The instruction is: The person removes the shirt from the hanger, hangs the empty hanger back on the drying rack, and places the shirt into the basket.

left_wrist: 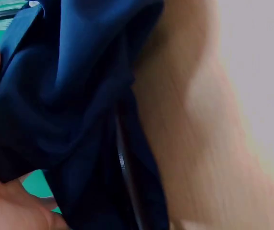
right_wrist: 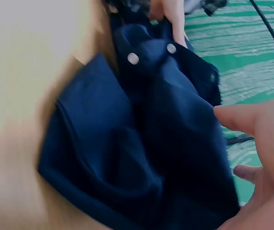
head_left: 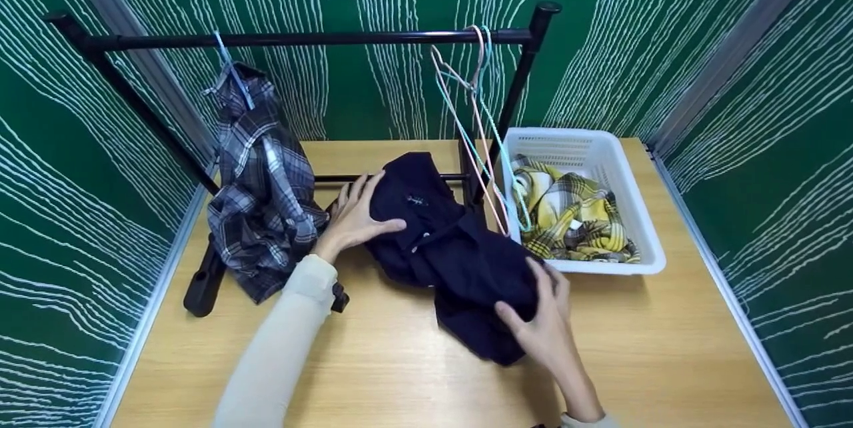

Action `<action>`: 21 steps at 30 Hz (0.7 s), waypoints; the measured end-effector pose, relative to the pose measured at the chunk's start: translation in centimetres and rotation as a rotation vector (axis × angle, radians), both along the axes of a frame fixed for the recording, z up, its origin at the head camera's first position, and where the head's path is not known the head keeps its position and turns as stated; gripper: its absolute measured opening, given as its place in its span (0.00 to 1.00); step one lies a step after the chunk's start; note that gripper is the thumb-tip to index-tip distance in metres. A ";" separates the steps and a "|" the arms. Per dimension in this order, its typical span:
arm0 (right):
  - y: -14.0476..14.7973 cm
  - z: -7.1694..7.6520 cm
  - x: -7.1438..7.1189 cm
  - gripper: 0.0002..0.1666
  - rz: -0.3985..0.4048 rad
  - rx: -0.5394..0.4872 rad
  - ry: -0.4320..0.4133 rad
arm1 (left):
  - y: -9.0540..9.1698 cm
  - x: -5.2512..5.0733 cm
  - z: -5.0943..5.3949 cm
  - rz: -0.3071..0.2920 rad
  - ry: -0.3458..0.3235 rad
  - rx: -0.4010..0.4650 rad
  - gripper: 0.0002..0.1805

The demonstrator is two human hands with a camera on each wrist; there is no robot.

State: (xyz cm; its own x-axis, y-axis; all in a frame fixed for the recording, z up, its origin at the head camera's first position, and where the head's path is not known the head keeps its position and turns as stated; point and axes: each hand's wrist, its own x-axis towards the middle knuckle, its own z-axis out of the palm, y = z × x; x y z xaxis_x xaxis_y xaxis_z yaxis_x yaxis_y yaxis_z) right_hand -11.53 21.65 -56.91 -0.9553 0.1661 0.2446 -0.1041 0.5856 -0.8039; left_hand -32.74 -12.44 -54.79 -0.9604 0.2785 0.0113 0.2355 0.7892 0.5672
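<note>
A dark navy shirt (head_left: 476, 261) with pale buttons lies bunched on the table between the two hands. Spread fingers of the left hand (head_left: 353, 215) touch its left end, the thumb reaching over the cloth. At the shirt's right end the right hand (head_left: 546, 315) rests with thumb and fingers apart. The right wrist view shows a fingertip of the right hand (right_wrist: 266, 148) against the shirt's edge (right_wrist: 184, 129). Cloth hides part of the left hand (left_wrist: 7, 201) in the left wrist view.
A black garment rack (head_left: 320, 40) spans the back. A plaid shirt (head_left: 260, 148) hangs at its left on a blue hanger (head_left: 230, 68). Pink and teal hangers (head_left: 480, 115) hang at its right. A white basket (head_left: 650, 228) holds a yellow plaid garment (head_left: 573, 208).
</note>
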 end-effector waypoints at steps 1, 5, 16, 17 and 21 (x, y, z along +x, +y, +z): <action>-0.3 -0.3 -0.1 0.55 0.013 -0.002 -0.010 | 0.0 0.0 -0.2 -0.008 -0.011 0.000 0.67; -1.7 -1.1 -0.5 0.59 0.060 -0.006 -0.014 | 0.1 0.2 -0.7 -0.045 -0.069 0.015 0.71; -4.9 -2.4 -3.7 0.71 0.184 0.054 -0.028 | 0.3 -0.1 -2.0 -0.074 -0.160 -0.018 0.72; -5.1 -2.4 -4.1 0.72 0.193 0.071 -0.038 | 0.3 -0.1 -2.2 -0.072 -0.165 -0.017 0.72; -5.5 -1.8 -5.8 0.71 0.227 0.119 -0.094 | 0.4 -0.2 -2.9 -0.064 -0.184 -0.026 0.71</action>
State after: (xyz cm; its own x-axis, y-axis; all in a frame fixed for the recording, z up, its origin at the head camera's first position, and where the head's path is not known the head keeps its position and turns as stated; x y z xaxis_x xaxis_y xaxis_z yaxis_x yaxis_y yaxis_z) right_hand -17.37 16.11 -58.73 -0.9842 -0.0791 0.1585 -0.1717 0.6465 -0.7433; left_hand -32.90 -12.06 -57.70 -0.9258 0.3374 -0.1707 0.1804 0.7909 0.5848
